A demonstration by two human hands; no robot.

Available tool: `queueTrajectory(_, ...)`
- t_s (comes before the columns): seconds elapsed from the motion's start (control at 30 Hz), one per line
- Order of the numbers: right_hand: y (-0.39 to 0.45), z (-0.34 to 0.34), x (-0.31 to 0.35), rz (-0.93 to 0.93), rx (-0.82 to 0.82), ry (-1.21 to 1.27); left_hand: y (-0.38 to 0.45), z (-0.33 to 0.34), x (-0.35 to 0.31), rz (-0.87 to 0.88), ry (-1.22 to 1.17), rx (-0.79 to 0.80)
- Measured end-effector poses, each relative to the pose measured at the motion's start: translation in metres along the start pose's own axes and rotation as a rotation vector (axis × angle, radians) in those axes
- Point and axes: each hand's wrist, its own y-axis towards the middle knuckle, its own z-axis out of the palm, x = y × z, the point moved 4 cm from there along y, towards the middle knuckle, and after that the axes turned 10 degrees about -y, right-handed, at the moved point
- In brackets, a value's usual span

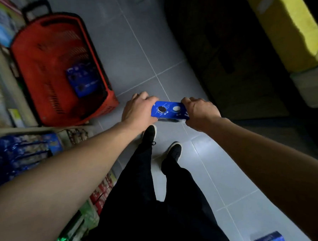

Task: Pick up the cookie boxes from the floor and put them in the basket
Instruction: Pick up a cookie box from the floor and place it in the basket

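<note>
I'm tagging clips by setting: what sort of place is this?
Most likely a grocery store aisle: a red shopping basket stands on the grey tiled floor, beside shelves of packaged snacks.

1. Grey floor tiles (132,53) are filling the aisle, pale grout lines crossing them.
2. Shelves (10,117) are running along the left, carrying blue packets (22,155) and red packets (101,193).
3. A yellow bundle (293,26) is sitting at the upper right.
</note>
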Motion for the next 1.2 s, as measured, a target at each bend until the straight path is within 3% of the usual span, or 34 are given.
queueTrajectory(0.27, -0.001, -0.056, 0.075, -0.217, -0.052, -0.122, -0.065, -0.072, 0.042, -0.140, -0.042, -0.125)
queueTrajectory(0.57, 0.048, -0.090, 0.186, -0.367, -0.028, -0.254, -0.094, -0.117, 0.142, -0.243, -0.165, -0.194)
queueTrajectory(1.0, 0.168, -0.126, 0.297, -0.516, 0.067, -0.277, -0.048, -0.178, 0.271, -0.396, -0.164, -0.176)
queueTrajectory(1.2, 0.268, -0.127, 0.346, -0.619, 0.008, -0.296, 0.005, -0.180, 0.349, -0.506, -0.101, -0.295)
